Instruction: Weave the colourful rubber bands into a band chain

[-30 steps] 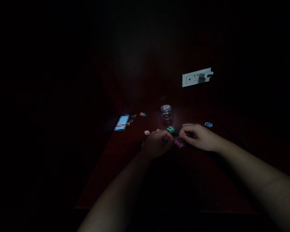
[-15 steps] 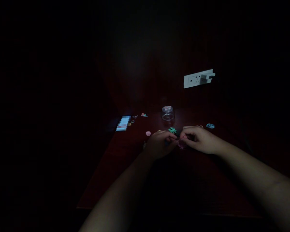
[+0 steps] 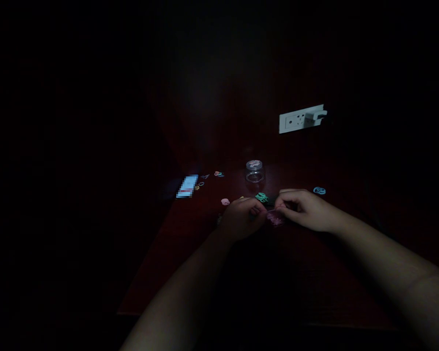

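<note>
The scene is very dark. My left hand (image 3: 241, 218) and my right hand (image 3: 303, 209) meet over a dark red table (image 3: 205, 273), fingertips pinched together on a small pink piece (image 3: 275, 219) between them. Just behind the fingers lies a green loop piece (image 3: 262, 197). A small clear jar (image 3: 255, 171) with a pale lid stands a little farther back.
Small coloured loops lie scattered: a pink one (image 3: 225, 202), a teal one (image 3: 319, 190) to the right, a few (image 3: 217, 173) at the back left. A lit blurred rectangle (image 3: 187, 186) sits at the table's left edge. A white wall socket (image 3: 302, 118) with a plug is behind.
Both hands stay pinched together on the pink piece, shifting only slightly; the view drifts a little.
</note>
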A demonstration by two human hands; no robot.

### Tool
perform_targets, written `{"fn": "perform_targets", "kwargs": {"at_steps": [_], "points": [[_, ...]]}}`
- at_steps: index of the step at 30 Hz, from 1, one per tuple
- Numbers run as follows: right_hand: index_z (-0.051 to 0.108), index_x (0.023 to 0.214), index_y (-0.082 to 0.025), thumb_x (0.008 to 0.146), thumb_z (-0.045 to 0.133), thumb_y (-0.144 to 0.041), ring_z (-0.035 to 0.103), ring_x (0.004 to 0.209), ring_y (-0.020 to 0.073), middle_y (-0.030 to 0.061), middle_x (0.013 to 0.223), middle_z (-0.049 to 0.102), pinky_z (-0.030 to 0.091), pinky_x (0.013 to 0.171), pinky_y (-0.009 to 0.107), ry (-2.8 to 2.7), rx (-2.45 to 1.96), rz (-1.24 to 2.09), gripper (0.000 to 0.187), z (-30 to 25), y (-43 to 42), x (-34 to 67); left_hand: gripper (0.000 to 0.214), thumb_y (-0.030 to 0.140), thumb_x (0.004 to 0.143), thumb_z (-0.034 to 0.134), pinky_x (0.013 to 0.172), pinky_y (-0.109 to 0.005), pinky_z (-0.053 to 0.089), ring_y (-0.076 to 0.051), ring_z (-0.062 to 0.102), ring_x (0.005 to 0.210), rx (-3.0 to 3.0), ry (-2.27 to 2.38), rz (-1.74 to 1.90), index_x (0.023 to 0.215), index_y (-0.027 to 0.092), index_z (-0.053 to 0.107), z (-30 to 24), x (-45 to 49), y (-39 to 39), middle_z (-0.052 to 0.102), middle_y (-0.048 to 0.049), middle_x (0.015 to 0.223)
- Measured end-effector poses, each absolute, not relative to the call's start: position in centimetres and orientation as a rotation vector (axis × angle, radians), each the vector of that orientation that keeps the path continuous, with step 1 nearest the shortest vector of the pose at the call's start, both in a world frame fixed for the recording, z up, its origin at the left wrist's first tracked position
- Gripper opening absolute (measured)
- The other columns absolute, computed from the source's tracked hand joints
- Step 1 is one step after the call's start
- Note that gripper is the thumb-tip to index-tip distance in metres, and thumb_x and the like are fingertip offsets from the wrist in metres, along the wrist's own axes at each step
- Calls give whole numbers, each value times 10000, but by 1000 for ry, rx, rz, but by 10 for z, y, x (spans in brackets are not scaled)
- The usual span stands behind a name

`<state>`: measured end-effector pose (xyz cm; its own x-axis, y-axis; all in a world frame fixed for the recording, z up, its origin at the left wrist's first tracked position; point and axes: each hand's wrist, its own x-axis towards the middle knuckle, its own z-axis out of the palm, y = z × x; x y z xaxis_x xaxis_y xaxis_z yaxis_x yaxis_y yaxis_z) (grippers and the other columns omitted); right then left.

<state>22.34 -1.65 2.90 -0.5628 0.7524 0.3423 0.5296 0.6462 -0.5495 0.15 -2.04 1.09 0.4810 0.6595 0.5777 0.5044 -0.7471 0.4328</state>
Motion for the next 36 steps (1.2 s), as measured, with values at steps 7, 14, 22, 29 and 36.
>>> {"fn": "perform_targets", "kwargs": {"at_steps": [7,14,22,29,36], "points": [[629,765,-192,876,550,-304,543,644,149,21,742,603,399,581,278,-2294,-1011,528,176,28,-13,229,113,236,859,583,684,-259,436,-126,588,687,2523,1034,1093,764,195,628,12,-1,-20,653,11,711],[613,751,-189,861,543,-280,543,643,149,19,729,593,416,588,276,-2248,-998,522,159,27,-9,237,120,215,858,584,630,-230,422,-109,571,659,2507,1019,1123,748,179,616,15,-3,-22,638,9,699],[624,752,-193,845,557,-281,544,651,153,24,729,612,426,615,285,-2249,-1008,481,145,26,-7,238,94,205,844,590,651,-248,437,-122,585,678,2500,1032,1097,756,186,619,16,-3,-22,651,6,716],[637,772,-197,845,557,-268,554,659,158,29,756,632,437,617,292,-2264,-1008,478,129,28,-10,236,102,209,842,593,669,-254,443,-122,580,680,2490,1056,1101,746,188,620,17,-3,-24,640,11,703],[626,767,-197,849,558,-283,565,674,165,26,744,612,450,645,299,-2252,-1038,383,137,32,-6,247,108,231,858,564,654,-259,437,-138,569,699,2558,1100,1102,771,195,618,17,-7,-21,624,-3,709]]}}
